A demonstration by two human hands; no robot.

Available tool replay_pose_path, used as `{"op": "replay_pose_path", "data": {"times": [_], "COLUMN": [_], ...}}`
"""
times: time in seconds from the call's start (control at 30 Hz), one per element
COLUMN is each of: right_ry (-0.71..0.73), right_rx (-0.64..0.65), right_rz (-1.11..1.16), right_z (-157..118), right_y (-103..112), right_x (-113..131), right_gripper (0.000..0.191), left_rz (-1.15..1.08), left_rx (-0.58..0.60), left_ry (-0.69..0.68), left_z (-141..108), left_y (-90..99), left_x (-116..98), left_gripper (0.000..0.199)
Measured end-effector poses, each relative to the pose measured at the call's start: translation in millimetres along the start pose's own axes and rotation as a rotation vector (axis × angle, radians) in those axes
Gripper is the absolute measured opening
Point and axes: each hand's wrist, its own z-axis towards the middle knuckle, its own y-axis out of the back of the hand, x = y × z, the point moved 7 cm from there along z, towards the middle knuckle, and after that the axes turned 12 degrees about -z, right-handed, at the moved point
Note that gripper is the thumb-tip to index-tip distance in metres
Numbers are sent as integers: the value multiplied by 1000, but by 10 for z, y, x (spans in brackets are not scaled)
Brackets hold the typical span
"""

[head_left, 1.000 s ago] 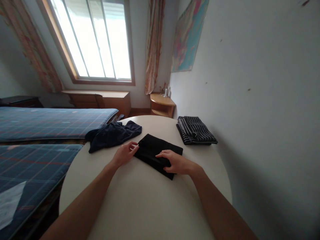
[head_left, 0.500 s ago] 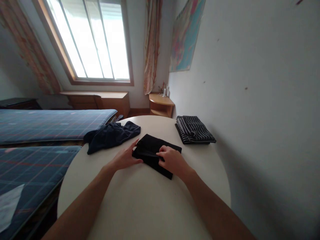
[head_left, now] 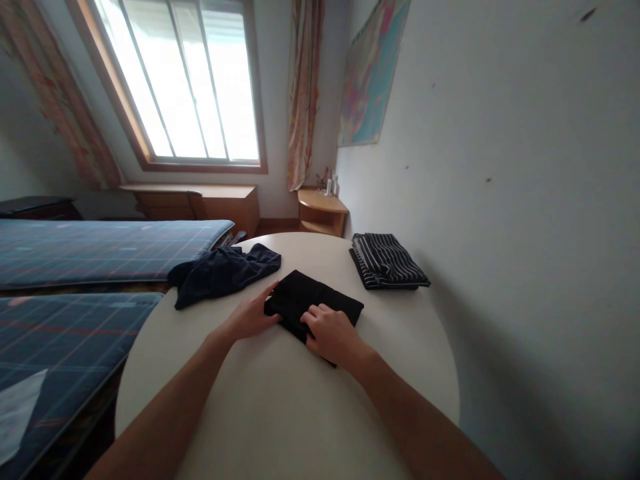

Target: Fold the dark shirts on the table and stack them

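Note:
A folded black garment [head_left: 320, 297] lies flat on the white round table, set at a slant. My left hand [head_left: 251, 313] rests at its left end, thumb and fingers spread apart along the edge. Curled over the near edge of the garment is my right hand [head_left: 333, 333], its fingers bent on the top and its thumb below. The palm hides part of the near edge. Beyond my left hand lies a crumpled dark navy garment [head_left: 225, 268]. To the right at the back sits a folded stack of black cloth with white stripes [head_left: 389, 259].
The round table [head_left: 270, 407] stands close to a white wall [head_left: 525, 253] on the right. Two plaid mattresses [head_left: 100, 250] are on the left, one with a white paper [head_left: 23, 410] on it. A wooden corner shelf [head_left: 323, 200] stands behind the table.
My right hand has moved left and toward me along the garment, and the raised near fold now lies flatter. My left hand has hardly moved.

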Motion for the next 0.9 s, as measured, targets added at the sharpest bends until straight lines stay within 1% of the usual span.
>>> {"op": "replay_pose_path", "data": {"times": [0.1, 0.2, 0.27, 0.37, 0.43, 0.5, 0.53, 0.57, 0.6, 0.63, 0.7, 0.77, 0.8, 0.83, 0.9], "right_ry": [-4, -3, -5, -32, -38, -10, 6, 18, 16, -2, -76, -159, -191, -216, -247], "right_rx": [-7, -12, -27, -64, -62, -36, -25, -17, -17, -33, -114, -222, -251, -248, -184], "right_rz": [-14, -23, -16, 10, 41, 87, 116, 153, 198, 246, 319, 332, 321, 309, 289], "right_z": [-9, -18, -20, -20, -22, -24, -22, -18, -8, 5, 39, 64, 73, 82, 94], "right_y": [-22, -8, 26, 89, 101, 87, 76, 63, 49, 37, 13, -24, -61, -113, -222], "right_x": [26, 18, 10, 3, 16, 43, 48, 38, 7, -49, -225, -434, -529, -612, -738], "right_gripper": [29, 35, 34, 31, 29, 24, 22, 22, 24, 26, 27, 33, 37, 40, 42], "left_rz": [14, 20, -5, -58, -40, 40, 85, 121, 143, 151, 154, 173, 185, 197, 217], "left_rx": [-2, 7, 3, -26, -113, -260, -328, -373, -388, -374, -302, -208, -161, -116, -61], "left_ry": [-22, -12, -2, -4, 61, 90, 54, -13, -89, -157, -229, -236, -228, -217, -174], "left_z": [0, 2, 7, 23, 31, 20, 7, -10, -30, -52, -105, -163, -190, -214, -248], "left_y": [-2, 1, 10, 22, 62, 136, 162, 166, 140, 85, -85, -305, -419, -526, -677], "left_x": [-30, -21, -4, 0, 21, -28, -105, -212, -330, -442, -618, -717, -739, -744, -702], "left_gripper": [78, 75, 69, 55, 47, 44, 43, 41, 41, 41, 45, 52, 57, 59, 62]}}
